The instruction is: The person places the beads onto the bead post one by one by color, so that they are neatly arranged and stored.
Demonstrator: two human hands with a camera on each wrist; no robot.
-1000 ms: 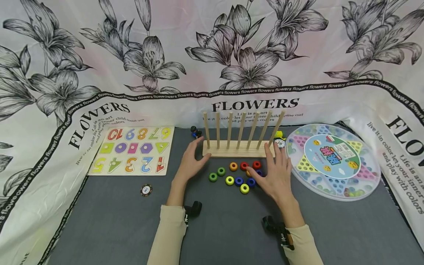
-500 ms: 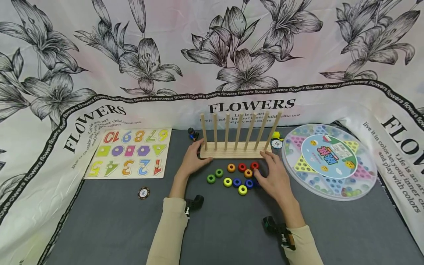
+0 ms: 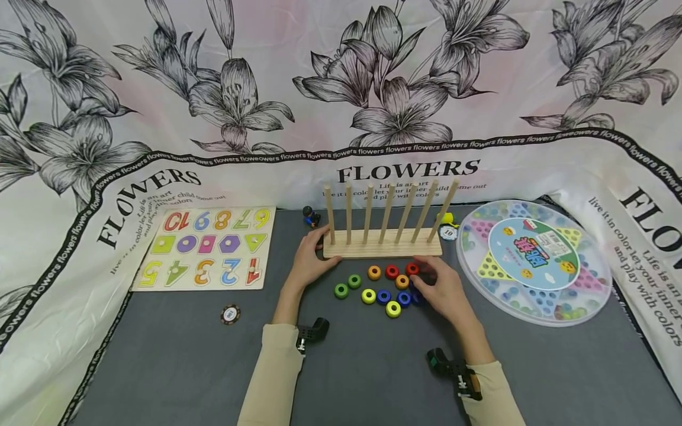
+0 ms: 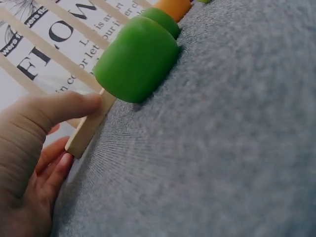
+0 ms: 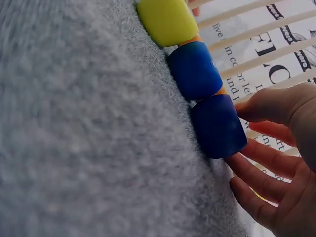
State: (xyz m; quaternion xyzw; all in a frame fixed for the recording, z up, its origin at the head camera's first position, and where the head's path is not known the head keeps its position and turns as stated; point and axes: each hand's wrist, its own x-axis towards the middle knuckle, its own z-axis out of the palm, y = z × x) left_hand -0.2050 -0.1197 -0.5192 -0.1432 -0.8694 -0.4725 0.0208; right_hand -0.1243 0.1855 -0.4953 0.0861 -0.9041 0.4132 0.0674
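Observation:
A wooden rack with several upright pegs stands at the middle of the table. My left hand grips its left end, thumb at the front and fingers around the end, as the left wrist view shows. Several coloured beads with holes lie before the rack, among them a green bead and a yellow bead. My right hand is at their right side, fingers loosely bent, thumb and forefinger beside a red bead. Contact with it cannot be told. A blue bead lies close to the thumb.
A number-and-shape board lies on the left, with a round chip before it. A round game box lies on the right. Small figures, one dark and one yellow, stand near the rack's ends.
My left hand has closed round the rack's left end. My right hand has come down from the rack's right end to beside the red bead. The beads keep their arrangement.

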